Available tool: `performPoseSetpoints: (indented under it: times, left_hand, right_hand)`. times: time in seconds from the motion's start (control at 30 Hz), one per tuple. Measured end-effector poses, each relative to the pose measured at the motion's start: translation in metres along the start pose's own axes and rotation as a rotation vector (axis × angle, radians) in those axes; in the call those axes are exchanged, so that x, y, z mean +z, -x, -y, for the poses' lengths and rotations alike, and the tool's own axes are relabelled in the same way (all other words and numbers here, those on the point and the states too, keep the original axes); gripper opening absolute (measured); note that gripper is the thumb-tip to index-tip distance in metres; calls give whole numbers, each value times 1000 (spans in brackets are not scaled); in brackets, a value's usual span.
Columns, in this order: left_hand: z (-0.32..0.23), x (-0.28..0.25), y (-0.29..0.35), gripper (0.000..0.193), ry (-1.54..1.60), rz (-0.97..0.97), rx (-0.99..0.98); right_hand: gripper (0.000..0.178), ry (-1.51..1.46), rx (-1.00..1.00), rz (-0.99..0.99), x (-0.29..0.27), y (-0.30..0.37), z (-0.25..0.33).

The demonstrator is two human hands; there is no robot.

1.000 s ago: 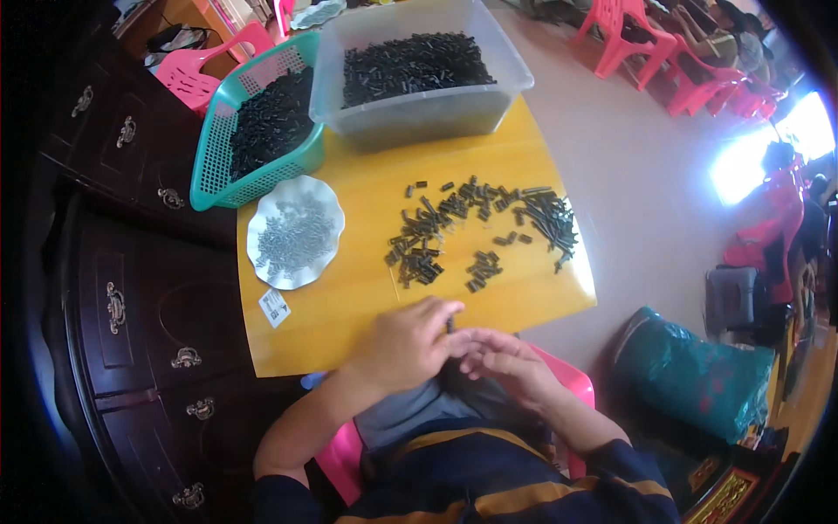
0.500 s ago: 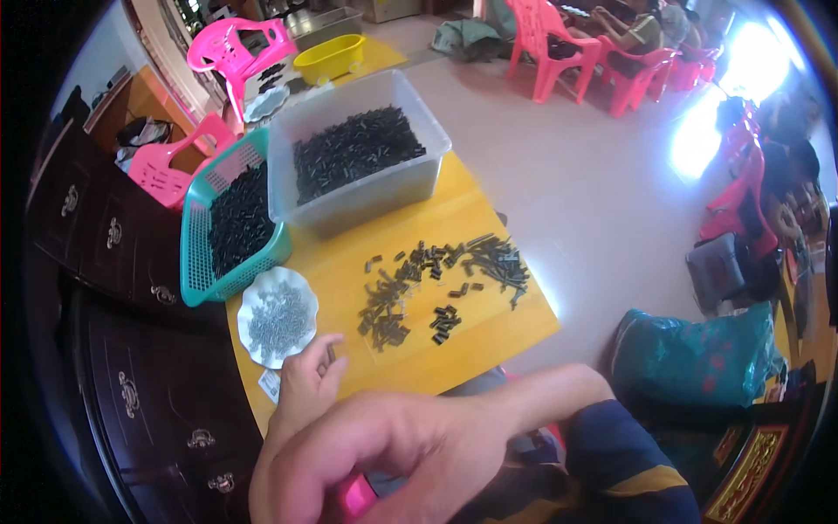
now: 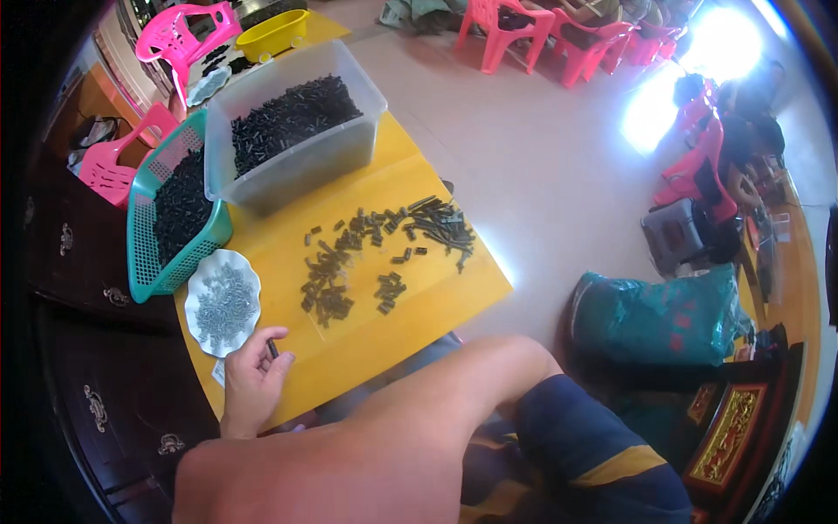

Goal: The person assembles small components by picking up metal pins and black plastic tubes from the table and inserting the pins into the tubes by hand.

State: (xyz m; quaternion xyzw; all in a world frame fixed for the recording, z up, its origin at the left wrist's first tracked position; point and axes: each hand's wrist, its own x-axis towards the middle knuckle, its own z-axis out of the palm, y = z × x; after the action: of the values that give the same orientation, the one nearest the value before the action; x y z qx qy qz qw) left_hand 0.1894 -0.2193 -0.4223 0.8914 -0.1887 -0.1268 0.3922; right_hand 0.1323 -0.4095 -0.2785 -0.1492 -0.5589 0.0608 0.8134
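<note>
My left hand point(image 3: 251, 382) is at the table's near left corner, beside a white scalloped plate point(image 3: 247, 325) of small clear or silvery pieces. Thumb and forefinger are closed on a short black tube point(image 3: 272, 348). My right arm, in a dark sleeve with a yellow band, crosses the lower part of the view. The blurred mass at the lower left looks like my right hand or wrist point(image 3: 297, 480); its fingers cannot be seen. Loose dark tubes point(image 3: 327, 293) lie in a curved heap, longer ones point(image 3: 441, 227) at its right end and a small cluster point(image 3: 389, 292) in front.
A clear plastic bin point(image 3: 301, 170) and a green basket point(image 3: 140, 253), both full of black pieces, stand at the table's far left. Dark drawers point(image 3: 78, 367) border the left. A teal sack point(image 3: 655, 319) sits on the floor at right. People sit on pink chairs point(image 3: 493, 35) farther off.
The view has shifted, so the table appears farther left and higher. My right hand has come lower and nearer, and its thumb no longer shows. My left hand stays by the plate.
</note>
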Motion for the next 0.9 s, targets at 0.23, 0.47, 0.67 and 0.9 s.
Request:
performPoseSetpoints:
  times: [0.23, 0.47, 0.67, 0.9]
  left_hand:
    - [8, -3, 1, 30, 114, -7, -29]
    - [11, -5, 5, 30, 100, 32, -56]
    - [18, -6, 10, 29, 117, 12, -68]
    - [13, -4, 7, 29, 69, 41, -23]
  right_hand:
    - [16, 202, -91, 65, -4, -10, -3]
    - [18, 211, -147, 61, -8, -6, -11]
    - [20, 242, -162, 106, -11, -8, -7]
    - [22, 188, -169, 116, -12, -10, -19]
